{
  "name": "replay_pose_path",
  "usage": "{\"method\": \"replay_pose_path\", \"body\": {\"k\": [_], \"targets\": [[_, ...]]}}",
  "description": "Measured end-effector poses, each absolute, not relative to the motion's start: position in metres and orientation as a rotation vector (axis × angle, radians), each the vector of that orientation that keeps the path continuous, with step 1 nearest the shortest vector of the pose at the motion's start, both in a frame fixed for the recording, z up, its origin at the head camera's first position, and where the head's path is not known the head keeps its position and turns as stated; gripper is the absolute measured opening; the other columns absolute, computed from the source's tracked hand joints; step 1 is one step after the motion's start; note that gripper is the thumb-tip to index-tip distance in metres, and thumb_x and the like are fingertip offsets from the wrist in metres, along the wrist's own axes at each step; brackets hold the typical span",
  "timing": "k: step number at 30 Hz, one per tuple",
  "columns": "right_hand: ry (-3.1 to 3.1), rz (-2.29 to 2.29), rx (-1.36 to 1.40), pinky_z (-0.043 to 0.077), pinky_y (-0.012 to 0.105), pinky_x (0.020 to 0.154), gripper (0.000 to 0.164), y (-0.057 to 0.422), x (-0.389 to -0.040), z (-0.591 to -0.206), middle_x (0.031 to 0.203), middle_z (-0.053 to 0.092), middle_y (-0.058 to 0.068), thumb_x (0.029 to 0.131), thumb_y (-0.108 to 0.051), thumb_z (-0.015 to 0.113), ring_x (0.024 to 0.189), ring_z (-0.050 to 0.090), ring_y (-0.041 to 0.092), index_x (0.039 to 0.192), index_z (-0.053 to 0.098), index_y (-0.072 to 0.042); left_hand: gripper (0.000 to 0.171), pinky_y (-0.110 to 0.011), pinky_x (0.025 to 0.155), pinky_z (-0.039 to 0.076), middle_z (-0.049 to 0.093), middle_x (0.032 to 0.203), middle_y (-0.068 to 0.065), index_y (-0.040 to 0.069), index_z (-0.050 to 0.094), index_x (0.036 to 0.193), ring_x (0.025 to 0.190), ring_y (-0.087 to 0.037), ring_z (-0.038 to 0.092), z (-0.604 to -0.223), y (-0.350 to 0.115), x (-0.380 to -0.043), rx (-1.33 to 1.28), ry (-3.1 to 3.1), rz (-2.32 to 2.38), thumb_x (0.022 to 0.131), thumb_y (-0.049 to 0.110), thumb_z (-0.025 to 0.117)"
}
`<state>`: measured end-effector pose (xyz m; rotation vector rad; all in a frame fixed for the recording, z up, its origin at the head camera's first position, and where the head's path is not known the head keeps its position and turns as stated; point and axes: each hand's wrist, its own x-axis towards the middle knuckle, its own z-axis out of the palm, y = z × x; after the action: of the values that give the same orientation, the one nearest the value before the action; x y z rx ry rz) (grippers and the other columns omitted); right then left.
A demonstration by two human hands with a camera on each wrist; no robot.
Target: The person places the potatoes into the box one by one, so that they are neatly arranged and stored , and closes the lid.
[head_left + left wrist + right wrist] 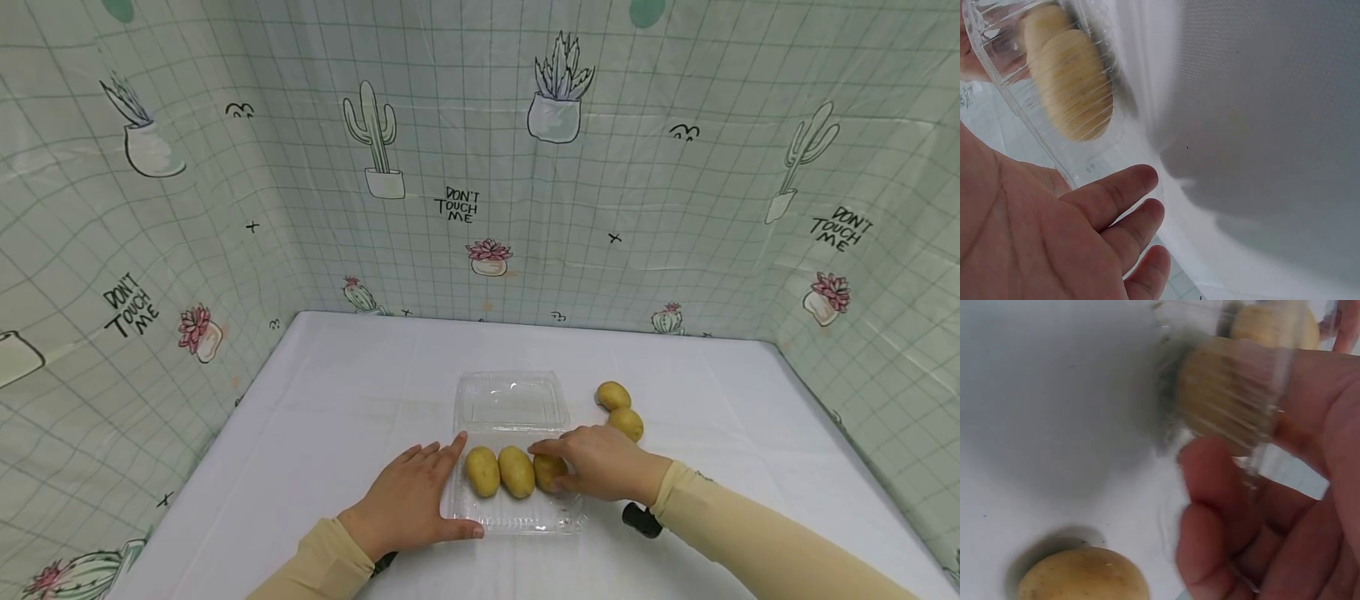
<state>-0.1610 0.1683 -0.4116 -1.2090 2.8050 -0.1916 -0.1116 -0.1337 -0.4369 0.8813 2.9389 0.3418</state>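
Clear plastic, thin: one box, lid laid open at 12 o'clock of the base; likely light and flexible, best steadied by the rim. Left hand: at the 9 o'clock edge, thumb and fingers spread. Three potatoes: side by side in the base, the 3 o'clock one pinched by the right hand. Two loose potatoes: outside, towards 2 o'clock. All probably firm, weightier than the box, smooth-skinned; best grasped across the middle.

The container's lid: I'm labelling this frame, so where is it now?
In the head view, the lid lies open beyond the row of three potatoes, left of the loose pair.
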Motion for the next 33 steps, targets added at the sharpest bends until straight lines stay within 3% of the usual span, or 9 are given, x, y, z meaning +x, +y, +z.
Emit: {"method": "replay_pose_path", "body": {"k": [18, 26, 33], "targets": [[2.788, -0.193, -1.192, 0.045, 0.025, 0.052, 0.046, 0.167, -0.157, -0.408, 0.084, 0.066, -0.01, 0.082, -0.025, 0.082, 0.062, 0.048, 0.004, 0.125, 0.068, -0.017, 0.115, -0.048, 0.11, 0.035, 0.051, 0.146, -0.013, 0.005, 0.027, 0.157, 0.131, -0.033, 0.05, -0.438, -0.133, -0.112, 0.881, 2.94, 0.331, 0.078, 0.085, 0.052], [2.825, -0.145, -1.199, 0.049, 0.027, 0.055, 0.046, 0.167, -0.155, -0.402, 0.092, 0.071, -0.005, 0.08, -0.027, 0.084, 0.071, 0.058, 0.005, 0.123, 0.07, -0.017, 0.117, -0.048, 0.11, 0.035, 0.051, 0.146, -0.013, 0.005, 0.026, 0.157, 0.131, -0.033, 0.049, -0.436, -0.134, -0.111, 0.875, 2.936, 0.329, 0.078, 0.087, 0.049], [2.844, -0.198, -1.182, 0.05, 0.025, 0.056, 0.044, 0.173, -0.154, -0.388, 0.104, 0.073, -0.002, 0.085, -0.026, 0.08, 0.078, 0.064, 0.006, 0.127, 0.068, -0.02, 0.117, -0.048, 0.11, 0.035, 0.051, 0.146, -0.013, 0.005, 0.027, 0.157, 0.131, -0.034, 0.05, -0.436, -0.133, -0.111, 0.875, 2.934, 0.331, 0.077, 0.087, 0.05]]}}
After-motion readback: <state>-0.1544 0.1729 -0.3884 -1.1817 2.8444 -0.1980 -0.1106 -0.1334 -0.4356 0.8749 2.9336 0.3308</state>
